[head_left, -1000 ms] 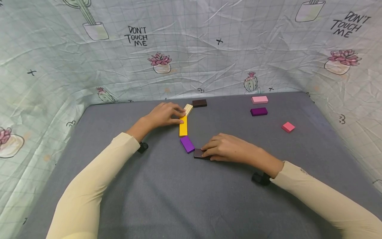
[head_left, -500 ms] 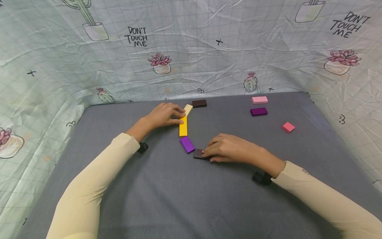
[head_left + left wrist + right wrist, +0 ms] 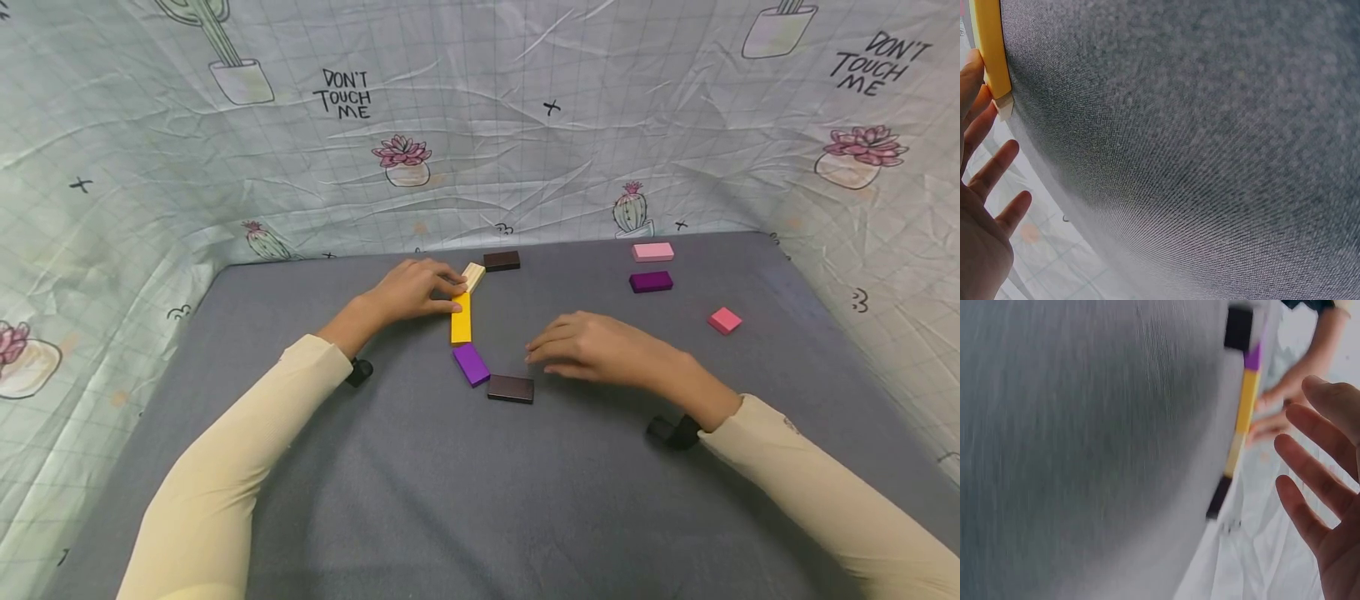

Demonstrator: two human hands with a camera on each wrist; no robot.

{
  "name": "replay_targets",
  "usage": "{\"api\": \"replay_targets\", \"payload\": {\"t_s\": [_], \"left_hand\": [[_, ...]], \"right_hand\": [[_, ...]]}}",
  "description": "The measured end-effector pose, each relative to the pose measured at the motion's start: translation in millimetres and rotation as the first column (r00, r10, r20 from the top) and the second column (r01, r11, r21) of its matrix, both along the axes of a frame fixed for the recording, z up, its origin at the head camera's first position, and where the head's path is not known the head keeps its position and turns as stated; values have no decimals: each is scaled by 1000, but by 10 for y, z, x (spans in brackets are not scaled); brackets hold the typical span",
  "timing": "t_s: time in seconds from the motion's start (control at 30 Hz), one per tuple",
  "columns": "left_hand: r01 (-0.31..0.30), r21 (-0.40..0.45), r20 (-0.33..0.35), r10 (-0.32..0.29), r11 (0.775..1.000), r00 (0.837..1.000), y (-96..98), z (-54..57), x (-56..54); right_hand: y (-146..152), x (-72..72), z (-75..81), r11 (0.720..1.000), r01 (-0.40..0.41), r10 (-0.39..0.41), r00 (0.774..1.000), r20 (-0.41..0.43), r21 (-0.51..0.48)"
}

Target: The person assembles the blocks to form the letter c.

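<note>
Now drawing the right hand [image 3: 592, 350], loosely spread, off the near dark block [image 3: 511, 389], leaving it lying beside the purple block [image 3: 471, 365]; still touching the yellow block [image 3: 461, 323] with the left hand [image 3: 414, 289], keeping it relaxed, unclenched.

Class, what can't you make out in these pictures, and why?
Head view: part of the pale block, behind the left hand.
Left wrist view: part of the yellow block, beyond the top edge.
Right wrist view: part of the blurred purple block, behind a dark block.
</note>
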State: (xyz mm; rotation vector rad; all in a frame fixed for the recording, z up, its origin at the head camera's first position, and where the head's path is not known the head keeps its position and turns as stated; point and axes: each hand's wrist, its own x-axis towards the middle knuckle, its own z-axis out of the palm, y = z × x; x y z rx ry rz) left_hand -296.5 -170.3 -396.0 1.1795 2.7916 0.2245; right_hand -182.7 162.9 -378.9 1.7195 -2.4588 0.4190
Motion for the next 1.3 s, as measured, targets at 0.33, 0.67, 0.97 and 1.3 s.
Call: {"api": "replay_targets", "payload": {"t_s": [0.33, 0.67, 0.97, 1.3], "left_hand": [[-1, 6, 6, 1, 1000, 1000, -3, -2, 2], [-3, -2, 6, 3, 1000, 1000, -5, -10, -2], [5, 8, 1, -5, 1000, 1000, -4, -11, -1], [-7, -8, 8, 7, 1000, 1000, -2, -12, -7]], "right_hand": [[489, -214, 138, 977, 183, -182, 983, 17, -109], [879, -389, 126, 908, 417, -415, 907, 67, -24], [1083, -515, 109, 695, 703, -719, 678, 152, 152], [1212, -609, 32, 566, 777, -824, 535, 185, 274]]}}
